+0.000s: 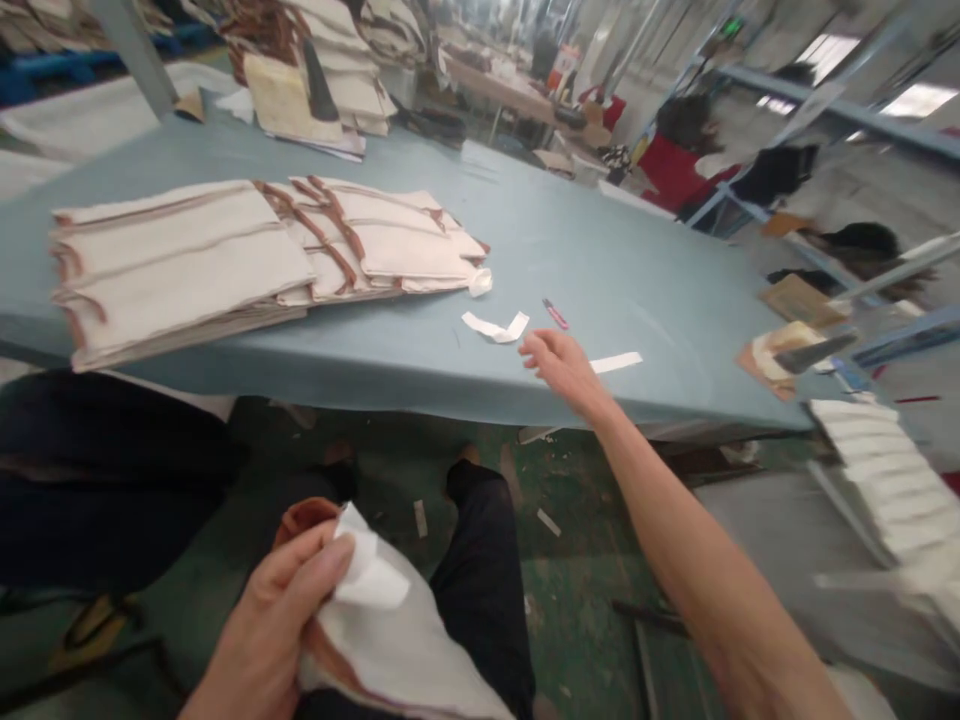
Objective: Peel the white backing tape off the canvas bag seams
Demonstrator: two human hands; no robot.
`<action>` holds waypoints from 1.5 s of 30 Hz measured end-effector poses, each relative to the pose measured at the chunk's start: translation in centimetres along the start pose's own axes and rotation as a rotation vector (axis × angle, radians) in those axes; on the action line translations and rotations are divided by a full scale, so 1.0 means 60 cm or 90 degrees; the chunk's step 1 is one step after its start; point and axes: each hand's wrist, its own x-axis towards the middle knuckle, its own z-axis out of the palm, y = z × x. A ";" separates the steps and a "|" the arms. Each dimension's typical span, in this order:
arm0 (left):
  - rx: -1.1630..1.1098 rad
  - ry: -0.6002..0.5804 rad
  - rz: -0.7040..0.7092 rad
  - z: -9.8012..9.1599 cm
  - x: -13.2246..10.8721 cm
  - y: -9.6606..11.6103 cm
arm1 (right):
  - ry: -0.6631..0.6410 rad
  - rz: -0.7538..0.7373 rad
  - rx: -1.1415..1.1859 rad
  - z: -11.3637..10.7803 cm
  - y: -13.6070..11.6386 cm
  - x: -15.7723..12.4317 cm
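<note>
Low in the view, over my lap, my left hand point(281, 600) is closed on a cream fabric piece point(397, 630) with brown trim. Its thumb presses a folded white strip point(371, 570) against the fabric's edge. My right hand point(559, 362) is stretched over the table's front edge, fingers loosely bent and apart, with nothing seen in them. Just beyond its fingertips lies a bent white strip point(495, 328). A small pink-handled tool point(555, 314), perhaps thread snips, rests behind the hand. Another white strip point(619, 362) lies to its right.
Stacked cream fabric pieces point(195, 250) with brown edges cover the table's left part. More piles point(337, 70) stand at the back. On the blue-green table point(637, 260), a card piece with a dark tool point(795, 355) sits far right. A person in red point(679, 160) is beyond.
</note>
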 end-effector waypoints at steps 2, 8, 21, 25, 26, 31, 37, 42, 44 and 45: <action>-0.073 0.032 -0.064 0.010 0.003 0.014 | -0.106 -0.012 0.054 0.022 -0.004 -0.070; -0.136 0.079 -0.074 0.040 -0.002 0.039 | -0.339 -0.142 0.287 0.101 -0.044 -0.251; 0.285 0.168 0.342 0.018 -0.051 0.002 | -0.307 0.122 0.511 0.185 -0.021 -0.362; 0.307 0.142 0.365 0.029 -0.060 -0.009 | -0.241 0.090 0.560 0.188 -0.054 -0.390; 0.299 0.133 0.360 0.029 -0.060 -0.014 | -0.206 0.092 0.573 0.191 -0.063 -0.393; 0.229 0.077 0.281 0.016 -0.050 -0.041 | -0.091 0.009 0.596 0.198 -0.081 -0.408; 0.158 -0.020 0.165 0.010 -0.045 -0.061 | -0.113 -0.033 0.573 0.190 -0.087 -0.421; 0.138 -0.040 0.127 0.019 -0.055 -0.059 | -0.115 -0.023 0.589 0.183 -0.095 -0.423; 0.137 -0.045 0.128 0.016 -0.055 -0.063 | -0.112 -0.026 0.585 0.183 -0.092 -0.426; 0.140 -0.046 0.130 0.014 -0.055 -0.067 | -0.110 -0.027 0.587 0.183 -0.090 -0.428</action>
